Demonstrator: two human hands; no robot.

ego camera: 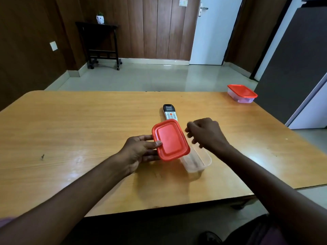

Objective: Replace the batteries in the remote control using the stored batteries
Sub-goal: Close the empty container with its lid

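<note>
My left hand (pixel 141 150) holds a red rectangular lid (pixel 170 139) by its near-left edge, lifted off and tilted above the table. Under and to the right of the lid sits a clear plastic container (pixel 198 160), uncovered, with something dark and thin lying inside. My right hand (pixel 206 132) hovers above the container with fingers curled loosely; whether it holds anything is blurred. A white remote control (pixel 169 112) with a dark screen lies face up just beyond the lid.
The wooden table (pixel 88 131) carries a second clear container with a red lid (pixel 242 93) at its far right corner. A grey cabinet (pixel 297 64) stands right of the table. Tiled floor, a dark side table and a white door lie beyond.
</note>
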